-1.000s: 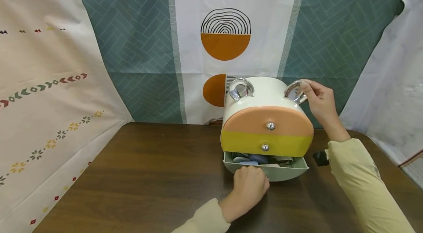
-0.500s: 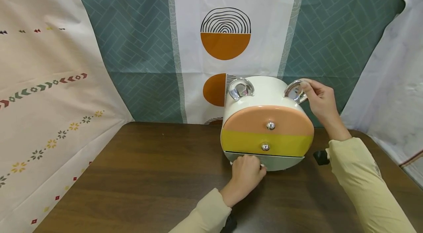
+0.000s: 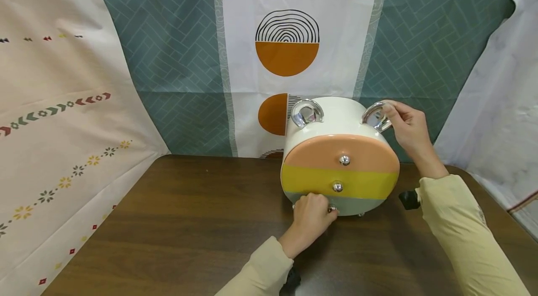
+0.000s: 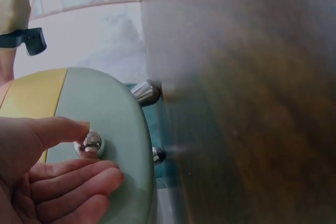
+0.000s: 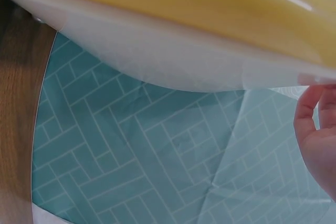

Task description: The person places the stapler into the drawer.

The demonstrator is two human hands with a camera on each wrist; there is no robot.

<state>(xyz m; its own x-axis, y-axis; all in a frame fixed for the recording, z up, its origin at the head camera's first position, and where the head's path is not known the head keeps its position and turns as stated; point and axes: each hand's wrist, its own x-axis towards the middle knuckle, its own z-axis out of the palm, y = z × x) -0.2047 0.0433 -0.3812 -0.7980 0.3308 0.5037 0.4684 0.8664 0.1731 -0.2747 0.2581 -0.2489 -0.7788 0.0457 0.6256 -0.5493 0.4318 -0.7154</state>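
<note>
A round-fronted mini drawer cabinet (image 3: 340, 114) stands on the table, with a white body. Its front has an orange drawer (image 3: 313, 153), a yellow drawer (image 3: 370, 184) and a grey-green drawer (image 3: 361, 206), all flush with the body. At the bottom drawer, my left hand (image 3: 310, 216) has its thumb and index finger around the silver knob (image 4: 92, 141); the other fingers lie loosely below it in the left wrist view. My right hand (image 3: 409, 130) pinches the cabinet's right silver ear-shaped ring (image 3: 367, 113) from the side. The drawers' contents are hidden.
The brown wooden table (image 3: 189, 221) extends left and in front of the cabinet. Patterned cloth (image 3: 168, 53) hangs behind it, with pale cloths at both sides. A second silver ring (image 3: 295, 114) sits at the cabinet's top left. Small silver feet (image 4: 147, 94) support it.
The grey-green bottom drawer stood pulled out with items visible inside; my left hand has pushed it in flush. My right hand has stayed on the ring.
</note>
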